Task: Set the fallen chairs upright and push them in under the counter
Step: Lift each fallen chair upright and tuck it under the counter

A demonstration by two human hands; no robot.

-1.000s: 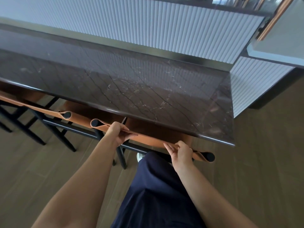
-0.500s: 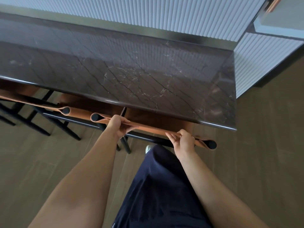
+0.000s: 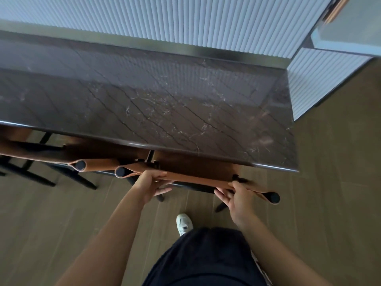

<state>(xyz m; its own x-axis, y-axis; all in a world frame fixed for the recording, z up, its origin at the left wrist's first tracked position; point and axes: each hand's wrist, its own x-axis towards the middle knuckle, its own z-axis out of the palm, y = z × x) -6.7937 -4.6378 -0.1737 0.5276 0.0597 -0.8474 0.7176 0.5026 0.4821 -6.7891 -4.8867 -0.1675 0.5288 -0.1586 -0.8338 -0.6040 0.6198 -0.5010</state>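
The nearer chair [image 3: 198, 172] stands upright with its seat tucked beneath the dark marble counter [image 3: 165, 104]. Its tan leather backrest [image 3: 195, 179] sits just clear of the counter's front edge. The left hand [image 3: 151, 183] grips the top edge of that backrest. Its fingers [image 3: 164, 190] curl under the leather on the near side, and the rest of the hand lies over the top. Just left of those fingers, the leather wraps round a black post [image 3: 120, 171]. The right hand [image 3: 239, 198] holds the same backrest further along. Its fingers [image 3: 221, 196] lie fairly straight against the near face, and the thumb is on top, pinching the strap. Just right of these fingers, the other black post [image 3: 273, 197] sticks out of its leather sleeve.

Beyond the left fingers, a second chair [image 3: 80, 165] of the same kind also stands upright at the counter, its post end beside the first chair's. Below and between the two hands, a white shoe [image 3: 184, 223] rests on the wooden floor [image 3: 61, 213], above dark clothing [image 3: 206, 261]. A white fluted panel [image 3: 185, 21] rises behind the counter.
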